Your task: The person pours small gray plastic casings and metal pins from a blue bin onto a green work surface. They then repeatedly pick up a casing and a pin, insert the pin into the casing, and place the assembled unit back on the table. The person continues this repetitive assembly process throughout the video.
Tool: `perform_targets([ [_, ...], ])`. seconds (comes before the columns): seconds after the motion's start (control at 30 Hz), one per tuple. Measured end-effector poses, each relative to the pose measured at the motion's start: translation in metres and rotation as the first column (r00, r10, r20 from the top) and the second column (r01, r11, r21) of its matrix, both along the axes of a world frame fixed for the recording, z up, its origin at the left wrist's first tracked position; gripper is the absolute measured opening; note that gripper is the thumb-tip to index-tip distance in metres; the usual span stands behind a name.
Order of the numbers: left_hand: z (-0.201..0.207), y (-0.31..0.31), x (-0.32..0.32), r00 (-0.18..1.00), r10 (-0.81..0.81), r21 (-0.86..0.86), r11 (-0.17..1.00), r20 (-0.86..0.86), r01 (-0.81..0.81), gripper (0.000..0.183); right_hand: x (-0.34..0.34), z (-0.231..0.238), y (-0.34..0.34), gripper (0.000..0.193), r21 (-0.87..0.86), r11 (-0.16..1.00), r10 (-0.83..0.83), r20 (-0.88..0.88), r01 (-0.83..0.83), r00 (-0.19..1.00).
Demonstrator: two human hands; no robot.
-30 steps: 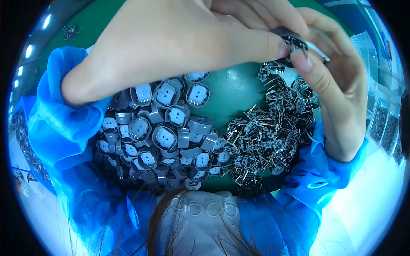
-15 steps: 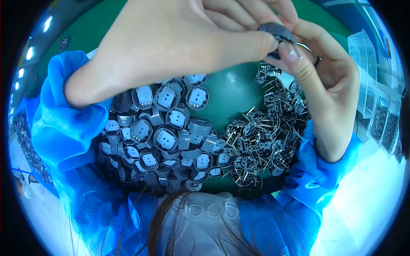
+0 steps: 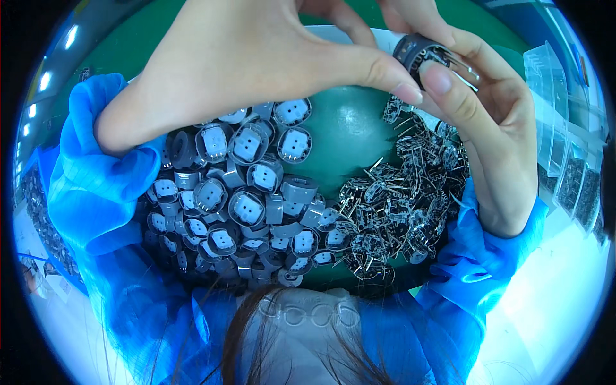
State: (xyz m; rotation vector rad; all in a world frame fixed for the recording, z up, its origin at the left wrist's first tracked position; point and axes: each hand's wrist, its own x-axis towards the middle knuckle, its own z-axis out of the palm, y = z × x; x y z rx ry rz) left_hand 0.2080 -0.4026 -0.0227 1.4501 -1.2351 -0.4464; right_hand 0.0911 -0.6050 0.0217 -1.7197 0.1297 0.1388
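Up at the top right, my right hand (image 3: 497, 106) pinches a dark grey round housing (image 3: 409, 52) between its thumb and fingers. Small circuit parts show inside the housing, and metal pins stick out toward the palm. My left hand (image 3: 256, 61) reaches across from the left with thumb and fingers apart. Its thumb tip is close to the housing's lower edge; whether they touch I cannot tell. Below the left hand lies a heap of grey housings (image 3: 248, 208) with pale inserts. A tangled pile of small circuit boards with metal pins (image 3: 385, 205) lies below the right hand.
Both piles rest on a green work surface (image 3: 346, 138). Clear plastic bins (image 3: 545, 90) stand along the right side, some with small dark parts. On the far left a blue-edged container (image 3: 40, 208) holds more dark parts. A pale flat thing (image 3: 321, 31) shows behind my hands.
My left thumb has come off the housing, and the left fingers have spread. The housing has turned in my right hand, so its inside and the metal pins now show.
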Motion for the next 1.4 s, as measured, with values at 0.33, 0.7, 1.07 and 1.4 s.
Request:
perform_targets([
  [0.33, 0.005, 0.004, -0.002, 0.999, -0.002, 0.008, 1.000, 0.032, 0.002, 0.032, 0.004, -0.002, -0.004, 0.042, 0.153, 0.986, 0.080, -0.079, -0.067, 0.994],
  [0.7, 0.004, 0.005, -0.011, 0.996, -0.008, -0.005, 1.000, 0.090, 0.009, 0.032, -0.003, -0.003, 0.022, 0.038, 0.186, 0.979, 0.091, -0.037, -0.083, 0.995],
  [1.07, 0.009, 0.004, 0.027, 0.986, -0.028, -0.331, 0.940, 0.163, 0.081, 0.032, -0.005, -0.014, 0.017, 0.042, 0.313, 0.944, 0.063, 0.133, -0.102, 0.989],
  [1.4, -0.017, -0.010, 0.036, 0.918, 0.000, -0.506, 0.834, 0.397, 0.219, 0.031, -0.004, 0.006, 0.020, 0.035, 0.061, 0.991, 0.121, -0.018, -0.120, 0.992],
])
